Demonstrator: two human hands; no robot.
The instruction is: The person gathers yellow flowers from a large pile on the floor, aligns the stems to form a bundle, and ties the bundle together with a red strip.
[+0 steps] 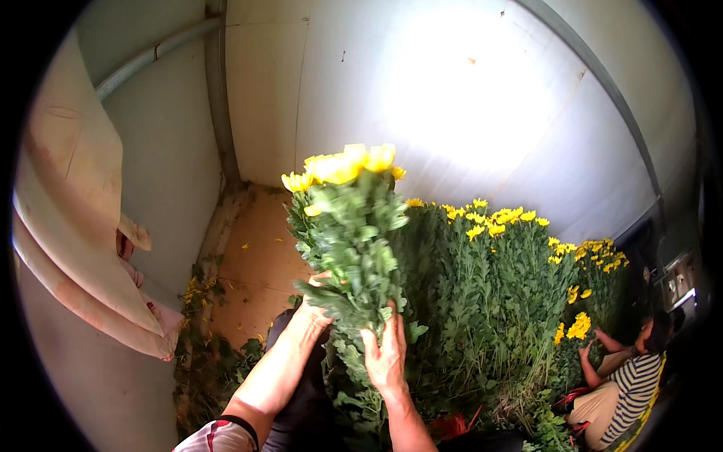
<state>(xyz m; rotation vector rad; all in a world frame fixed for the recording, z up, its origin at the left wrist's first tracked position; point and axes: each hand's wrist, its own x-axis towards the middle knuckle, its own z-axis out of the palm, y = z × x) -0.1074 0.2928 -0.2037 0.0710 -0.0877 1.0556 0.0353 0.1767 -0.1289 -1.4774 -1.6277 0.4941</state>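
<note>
A thick bunch of yellow chrysanthemums (361, 237) stands upright between my two hands, flower heads at the top and leafy stems below. On the bunch's left side, my left hand (317, 308) grips the stems, its fingers partly hidden by leaves. My right hand (387, 356) is around the lower right of the same bunch, thumb and fingers against the leaves. Stems and leaves hang down below both hands. Just to the right, a long row of upright cut yellow chrysanthemums (480, 271) leans along the pale wall.
A co-worker (627, 384) in a striped top sits at the lower right, hands near a small yellow bunch (579, 327). Red ties (452, 425) lie near my right forearm. Fallen leaves and petals (209, 356) lie at the lower left, below hanging pale sheeting (85, 226).
</note>
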